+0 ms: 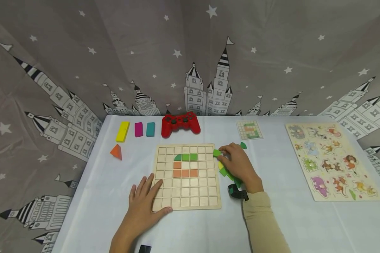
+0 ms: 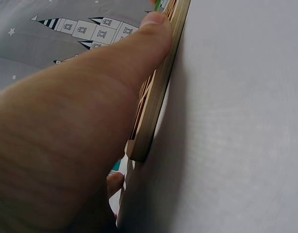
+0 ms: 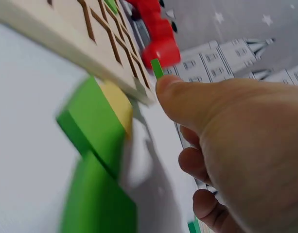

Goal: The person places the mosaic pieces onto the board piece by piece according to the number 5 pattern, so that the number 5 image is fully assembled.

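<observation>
A wooden grid board (image 1: 185,193) lies mid-table, with green and orange tiles set in some of its squares. My left hand (image 1: 144,202) rests at the board's lower left corner, fingers spread over the left edge and thumb along the front edge. Between thumb and fingers, my right hand (image 1: 239,163) pinches a green square tile (image 1: 216,153) at the board's upper right edge. Below that hand lie loose green tiles (image 3: 93,116) and a yellow tile (image 3: 118,108), partly hidden by the hand in the head view.
A pattern card (image 1: 250,130) lies at the back right, near a green quarter-round tile (image 1: 243,145). A red game controller (image 1: 180,124) sits behind the board. Yellow (image 1: 122,131), magenta (image 1: 138,129), teal (image 1: 150,129) and orange (image 1: 116,152) blocks stand left. An animal puzzle (image 1: 332,165) lies right.
</observation>
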`<state>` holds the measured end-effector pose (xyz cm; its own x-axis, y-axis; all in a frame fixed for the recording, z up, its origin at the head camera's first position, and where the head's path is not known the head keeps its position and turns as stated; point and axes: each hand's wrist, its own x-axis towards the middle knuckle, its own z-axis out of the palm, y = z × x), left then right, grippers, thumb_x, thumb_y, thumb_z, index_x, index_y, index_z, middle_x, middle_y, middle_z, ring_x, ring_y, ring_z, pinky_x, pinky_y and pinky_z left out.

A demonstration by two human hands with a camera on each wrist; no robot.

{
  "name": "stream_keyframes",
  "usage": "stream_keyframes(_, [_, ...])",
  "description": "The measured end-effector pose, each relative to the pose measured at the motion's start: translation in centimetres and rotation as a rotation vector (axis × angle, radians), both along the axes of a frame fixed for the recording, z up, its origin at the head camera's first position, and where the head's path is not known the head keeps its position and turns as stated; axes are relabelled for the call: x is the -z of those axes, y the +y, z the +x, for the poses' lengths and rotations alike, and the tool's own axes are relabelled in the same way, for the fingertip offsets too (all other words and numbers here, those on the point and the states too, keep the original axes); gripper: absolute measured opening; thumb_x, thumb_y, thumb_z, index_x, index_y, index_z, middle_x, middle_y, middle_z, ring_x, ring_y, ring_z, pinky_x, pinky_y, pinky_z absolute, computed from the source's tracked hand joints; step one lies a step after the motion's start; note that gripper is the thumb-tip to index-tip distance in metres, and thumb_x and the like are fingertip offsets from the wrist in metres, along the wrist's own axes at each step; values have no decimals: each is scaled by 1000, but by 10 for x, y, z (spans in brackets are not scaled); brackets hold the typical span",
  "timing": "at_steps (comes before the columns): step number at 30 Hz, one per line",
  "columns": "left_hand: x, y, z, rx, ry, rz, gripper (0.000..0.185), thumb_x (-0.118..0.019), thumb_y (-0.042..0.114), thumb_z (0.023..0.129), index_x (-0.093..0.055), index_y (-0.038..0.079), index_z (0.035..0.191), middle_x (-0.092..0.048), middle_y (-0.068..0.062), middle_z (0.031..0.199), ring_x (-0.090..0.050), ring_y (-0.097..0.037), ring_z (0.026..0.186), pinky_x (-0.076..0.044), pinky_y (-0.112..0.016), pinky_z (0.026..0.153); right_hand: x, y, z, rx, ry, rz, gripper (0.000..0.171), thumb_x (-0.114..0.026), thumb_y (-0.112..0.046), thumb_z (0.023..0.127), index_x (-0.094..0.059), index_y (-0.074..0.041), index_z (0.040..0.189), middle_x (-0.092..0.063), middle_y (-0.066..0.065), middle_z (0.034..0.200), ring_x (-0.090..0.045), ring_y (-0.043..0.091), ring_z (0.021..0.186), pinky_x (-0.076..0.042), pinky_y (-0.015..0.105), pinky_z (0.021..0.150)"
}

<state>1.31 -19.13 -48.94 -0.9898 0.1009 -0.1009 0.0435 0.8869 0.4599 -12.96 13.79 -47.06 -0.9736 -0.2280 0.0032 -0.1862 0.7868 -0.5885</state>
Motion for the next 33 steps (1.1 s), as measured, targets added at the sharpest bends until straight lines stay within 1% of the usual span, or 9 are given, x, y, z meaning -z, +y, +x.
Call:
stream_keyframes(6, [0, -1, 0, -4, -8, 3, 100, -74, 72, 75, -44, 20, 155, -23, -15, 170, -12, -40, 157, -6, -67, 121, 0, -16, 1, -39, 34, -24, 31, -71, -24, 96, -71, -7, 122, -64, 6, 99, -55, 23, 95, -50, 43, 89])
stream_keyframes(13, [1, -2, 0, 0, 1, -11, 100, -73, 73, 76, -44, 20, 155, -23, -15, 170, -12, -40, 157, -6, -67, 121, 1, -32, 2, -78, 60, -36, 29, -72, -23, 95, -71, -7, 120, -62, 3, 95, -55, 23, 95, -49, 42, 87])
stream_keyframes(20, [1, 1, 0, -5, -9, -9, 100, -74, 71, 75, -44, 20, 155, -23, -14, 170, -12, -40, 157, -6, -68, 122, 4, -42, 2, -81, 63, 5, 28, -72, -25, 96, -72, -11, 120, -62, 2, 97, -55, 21, 94, -48, 40, 87])
stream_keyframes(27, [2, 0, 0, -1, -5, -2, 99, -75, 69, 76, -44, 20, 155, -23, -14, 170, -12, -40, 157, -6, -67, 121, 4, -48, 3, -70, 77, 31, 27, -71, -24, 96, -73, -11, 119, -64, 3, 96, -55, 22, 93, -48, 42, 86])
stream_keyframes(33, [1, 0, -1, -5, -11, -5, 100, -75, 70, 75, -43, 20, 156, -22, -14, 170, -11, -40, 157, -5, -67, 122, 5, -53, 3, -58, 65, 42, 26, -70, -24, 97, -73, -11, 120, -66, 4, 98, -57, 22, 94, -49, 43, 88])
